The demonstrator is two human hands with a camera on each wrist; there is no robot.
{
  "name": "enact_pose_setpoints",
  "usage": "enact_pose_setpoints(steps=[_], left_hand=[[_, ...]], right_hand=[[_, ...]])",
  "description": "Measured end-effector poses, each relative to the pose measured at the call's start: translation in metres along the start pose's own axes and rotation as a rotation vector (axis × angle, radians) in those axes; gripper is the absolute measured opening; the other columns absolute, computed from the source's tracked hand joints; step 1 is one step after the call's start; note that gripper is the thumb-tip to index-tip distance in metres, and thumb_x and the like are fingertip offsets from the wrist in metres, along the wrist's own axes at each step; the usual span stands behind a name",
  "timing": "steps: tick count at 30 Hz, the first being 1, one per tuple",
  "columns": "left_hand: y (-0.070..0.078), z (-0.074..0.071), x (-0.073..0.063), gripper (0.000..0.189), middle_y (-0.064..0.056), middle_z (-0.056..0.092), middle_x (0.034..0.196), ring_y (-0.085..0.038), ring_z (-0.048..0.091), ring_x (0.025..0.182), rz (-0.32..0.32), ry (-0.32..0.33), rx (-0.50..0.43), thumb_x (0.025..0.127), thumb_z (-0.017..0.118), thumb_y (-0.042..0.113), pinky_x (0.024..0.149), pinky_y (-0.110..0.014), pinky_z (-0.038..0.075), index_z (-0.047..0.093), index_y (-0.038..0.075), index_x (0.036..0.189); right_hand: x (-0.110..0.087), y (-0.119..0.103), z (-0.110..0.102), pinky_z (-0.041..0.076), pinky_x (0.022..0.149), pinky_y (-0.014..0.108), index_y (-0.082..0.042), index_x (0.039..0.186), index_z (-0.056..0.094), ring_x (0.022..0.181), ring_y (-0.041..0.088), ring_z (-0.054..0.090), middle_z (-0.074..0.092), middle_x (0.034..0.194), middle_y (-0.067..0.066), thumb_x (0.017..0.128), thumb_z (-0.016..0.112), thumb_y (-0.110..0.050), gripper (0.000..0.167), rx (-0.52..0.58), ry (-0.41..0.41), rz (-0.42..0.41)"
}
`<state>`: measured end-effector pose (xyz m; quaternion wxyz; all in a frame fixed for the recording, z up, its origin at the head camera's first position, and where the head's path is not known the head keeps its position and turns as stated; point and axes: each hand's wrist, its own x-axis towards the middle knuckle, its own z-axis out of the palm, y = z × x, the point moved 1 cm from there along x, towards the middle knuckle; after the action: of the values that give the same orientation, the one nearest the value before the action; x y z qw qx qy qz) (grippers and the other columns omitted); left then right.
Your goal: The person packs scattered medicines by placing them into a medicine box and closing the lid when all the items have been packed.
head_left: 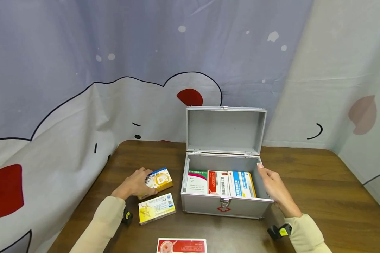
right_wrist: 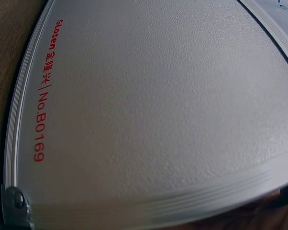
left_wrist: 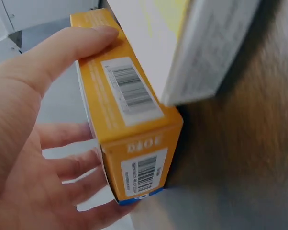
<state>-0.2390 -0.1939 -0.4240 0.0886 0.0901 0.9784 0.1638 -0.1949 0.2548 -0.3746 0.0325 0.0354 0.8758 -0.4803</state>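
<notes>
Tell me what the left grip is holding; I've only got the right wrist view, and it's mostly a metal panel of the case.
Observer: The left grip holds the yellow-orange D3 box.
Operator: And the lid of the case, is it up or down?
Observer: Up: the lid stands open at the back of the case.
Operator: Is anything inside?
Observer: Yes, a row of printed boxes sits against the inner front wall.
</notes>
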Motion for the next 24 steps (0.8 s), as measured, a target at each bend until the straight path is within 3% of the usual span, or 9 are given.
enact_pose_setpoints(steps=[10,24], left_hand=[[0.02,-0.015,-0.015,0.091,-0.014,0.053,0.109,-0.022,0.051,0.086,-0.03,0.095,-0.021,0.066,0.068,0.062,0.077,-0.044,0.047,0.047,-0.002,0.127],[0.063,-0.041,-0.025,0.075,-0.008,0.053,0.084,-0.017,0.055,0.069,-0.11,0.139,-0.135,0.066,0.07,0.059,0.055,-0.027,0.047,0.054,-0.003,0.105]], right_hand=[[-0.003,0.001,0.001,0.014,0.107,0.055,0.009,0.14,0.022,0.135,0.04,0.015,0.019,0.145,0.027,0.094,0.017,-0.056,0.081,0.036,-0.004,0.005],[-0.002,0.0,0.001,0.014,0.107,0.055,0.01,0.14,0.021,0.134,0.041,0.014,0.019,0.145,0.028,0.093,0.015,-0.057,0.082,0.024,0.002,0.012]])
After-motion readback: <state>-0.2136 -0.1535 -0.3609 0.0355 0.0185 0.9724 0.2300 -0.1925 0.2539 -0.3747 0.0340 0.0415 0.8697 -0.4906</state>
